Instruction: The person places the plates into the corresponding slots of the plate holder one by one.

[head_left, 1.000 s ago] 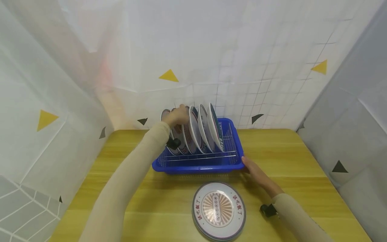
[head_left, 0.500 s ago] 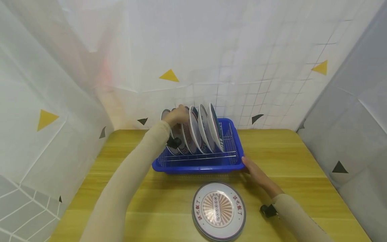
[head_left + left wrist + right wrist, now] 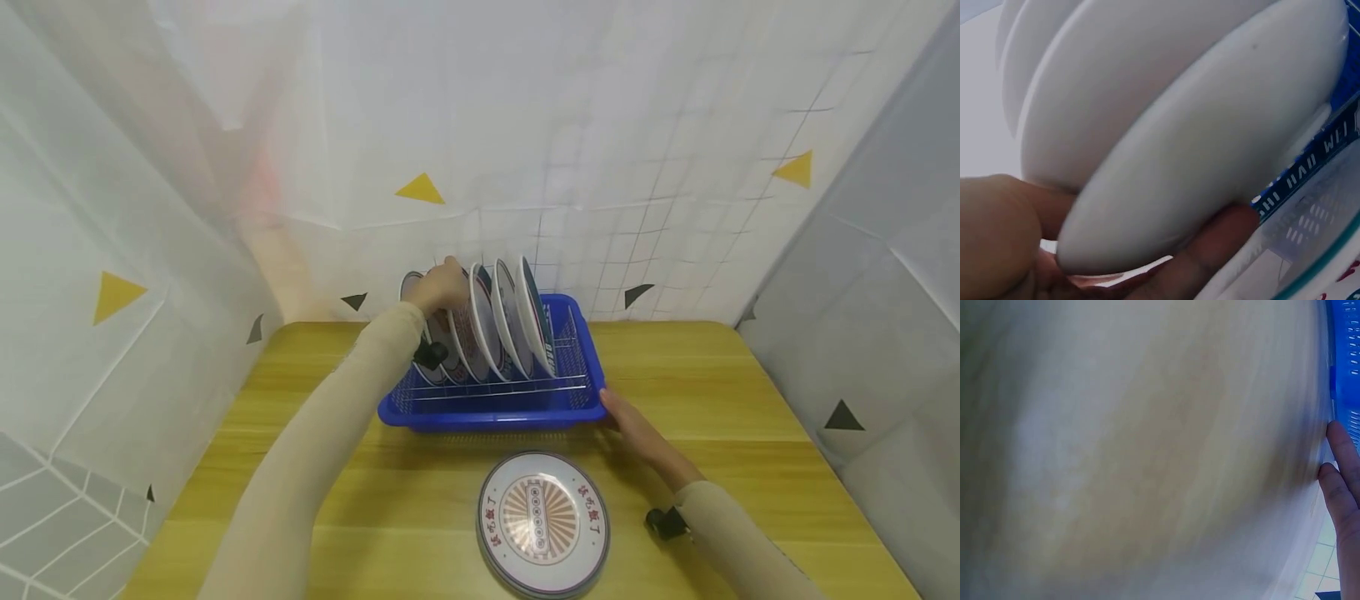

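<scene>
A blue dish rack (image 3: 480, 419) with metal wires holds several white plates (image 3: 525, 317) standing on edge. My left hand (image 3: 442, 289) reaches in from the left, among the plates at the rack's left part. In the left wrist view, its thumb and fingers (image 3: 1225, 240) pinch one plate (image 3: 1210, 137), whose plain white underside faces the camera. My right hand (image 3: 633, 425) is at the rack's front right corner, its thumb at the rim. The right wrist view shows two of its fingers (image 3: 1338, 487) straight, their tips beside the blue rack wall (image 3: 1344, 369).
A stack of round plates (image 3: 543, 525) with red lettering and a sunburst print lies on the wooden table (image 3: 397, 517), in front of the rack. White sheeting (image 3: 480, 125) with triangles and grid lines stands close behind and at both sides.
</scene>
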Motion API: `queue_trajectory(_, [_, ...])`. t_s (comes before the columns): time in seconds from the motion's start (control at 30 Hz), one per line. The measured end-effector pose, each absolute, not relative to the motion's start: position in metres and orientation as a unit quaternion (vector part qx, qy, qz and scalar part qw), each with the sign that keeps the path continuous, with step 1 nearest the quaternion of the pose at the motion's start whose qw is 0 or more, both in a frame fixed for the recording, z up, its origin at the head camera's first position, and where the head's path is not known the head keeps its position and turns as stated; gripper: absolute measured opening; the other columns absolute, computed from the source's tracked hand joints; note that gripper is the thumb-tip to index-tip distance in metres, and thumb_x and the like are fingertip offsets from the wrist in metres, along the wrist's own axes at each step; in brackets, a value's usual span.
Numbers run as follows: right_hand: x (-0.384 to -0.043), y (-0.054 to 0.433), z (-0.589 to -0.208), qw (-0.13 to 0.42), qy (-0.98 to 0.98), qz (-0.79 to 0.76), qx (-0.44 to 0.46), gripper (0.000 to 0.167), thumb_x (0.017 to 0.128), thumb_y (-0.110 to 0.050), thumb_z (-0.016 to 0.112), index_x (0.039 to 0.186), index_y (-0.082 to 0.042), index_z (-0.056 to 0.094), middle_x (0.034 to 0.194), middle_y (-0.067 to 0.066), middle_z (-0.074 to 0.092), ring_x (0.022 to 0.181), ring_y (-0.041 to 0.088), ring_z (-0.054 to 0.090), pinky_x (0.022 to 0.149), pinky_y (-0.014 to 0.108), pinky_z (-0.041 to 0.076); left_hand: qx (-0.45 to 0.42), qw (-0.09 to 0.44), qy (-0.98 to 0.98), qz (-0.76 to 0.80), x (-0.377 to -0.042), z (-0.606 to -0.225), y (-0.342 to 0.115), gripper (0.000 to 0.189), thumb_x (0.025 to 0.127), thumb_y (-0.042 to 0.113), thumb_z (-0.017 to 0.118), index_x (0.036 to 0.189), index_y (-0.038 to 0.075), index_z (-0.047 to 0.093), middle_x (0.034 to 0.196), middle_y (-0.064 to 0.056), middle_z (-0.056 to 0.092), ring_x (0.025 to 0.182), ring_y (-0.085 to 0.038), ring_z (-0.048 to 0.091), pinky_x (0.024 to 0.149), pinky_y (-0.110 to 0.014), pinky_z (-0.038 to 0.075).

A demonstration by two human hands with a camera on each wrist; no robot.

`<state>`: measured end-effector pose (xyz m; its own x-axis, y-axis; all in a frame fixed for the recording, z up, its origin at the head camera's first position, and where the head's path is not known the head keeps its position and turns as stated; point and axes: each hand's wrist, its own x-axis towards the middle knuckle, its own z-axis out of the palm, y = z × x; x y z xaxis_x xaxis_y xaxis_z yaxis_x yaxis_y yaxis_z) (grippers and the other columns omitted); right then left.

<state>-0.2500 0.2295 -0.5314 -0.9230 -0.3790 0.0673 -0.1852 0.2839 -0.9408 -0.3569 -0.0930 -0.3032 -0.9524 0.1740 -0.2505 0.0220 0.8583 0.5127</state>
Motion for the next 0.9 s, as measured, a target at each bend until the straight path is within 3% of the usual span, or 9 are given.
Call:
queue_trajectory(0.13, [-0.2507,0.2292,-0.5326,0.086,0.795,-0.575,-0.174,0.067,0.108,-0.041,0.013,0.147,0.013,0.025,0.141,0.035,0.044,0.126,0.033,0.054,0.106,0.056,0.04,0.074,0.163,0.946,0.269,-0.3578,-0.3026,-0.0961,0.067,0.099,0.024,0.048,0.149,-0.003,0.012,0.122,-0.031,0.053,0.079,-0.036,0.07,0.058,-0.039,0.061])
queue_trajectory(0.27, [-0.2516,0.2291,-0.534,0.089,0.791,-0.58,-0.175,0.067,0.108,-0.041,0.013,0.148,0.012,0.025,0.141,0.034,0.045,0.127,0.041,0.051,0.107,0.058,0.039,0.108,0.177,0.941,0.267,-0.3586,-0.303,-0.0972,0.056,0.097,0.021,0.052,0.145,-0.002,0.033,0.123,-0.026,0.057,0.087,-0.034,0.07,0.06,-0.037,0.061])
queue_trajectory(0.4, [-0.2526,0.2296,-0.5347,0.091,0.788,-0.581,-0.181,0.067,0.108,-0.04,0.013,0.148,0.013,0.024,0.141,0.035,0.045,0.126,0.039,0.052,0.107,0.059,0.039,0.12,0.175,0.946,0.246,-0.3595,-0.3046,-0.0971,0.033,0.095,0.012,0.052,0.123,-0.005,0.055,0.113,-0.022,0.063,0.085,-0.032,0.071,0.06,-0.033,0.061])
queue_trajectory(0.53, [-0.2529,0.2299,-0.5339,0.091,0.788,-0.581,-0.182,0.067,0.108,-0.04,0.013,0.147,0.013,0.025,0.141,0.035,0.044,0.128,0.043,0.049,0.107,0.059,0.038,0.123,0.163,0.952,0.229,-0.3605,-0.3048,-0.096,0.028,0.096,0.007,0.048,0.118,-0.007,0.056,0.109,-0.024,0.065,0.078,-0.032,0.073,0.058,-0.033,0.061])
queue_trajectory(0.77, [-0.2503,0.229,-0.5319,0.09,0.792,-0.579,-0.172,0.067,0.108,-0.04,0.013,0.148,0.013,0.024,0.142,0.035,0.043,0.128,0.048,0.046,0.107,0.06,0.038,0.12,0.161,0.949,0.242,-0.36,-0.3042,-0.0955,0.042,0.096,0.008,0.047,0.136,-0.006,0.047,0.126,-0.026,0.058,0.082,-0.032,0.072,0.061,-0.035,0.062])
queue_trajectory(0.9, [-0.249,0.2285,-0.5315,0.09,0.794,-0.577,-0.17,0.068,0.108,-0.042,0.013,0.148,0.012,0.023,0.143,0.034,0.043,0.129,0.048,0.046,0.107,0.059,0.038,0.131,0.146,0.954,0.224,-0.3563,-0.3019,-0.0962,0.038,0.095,0.007,0.046,0.131,-0.005,0.05,0.119,-0.024,0.058,0.081,-0.03,0.068,0.063,-0.034,0.061])
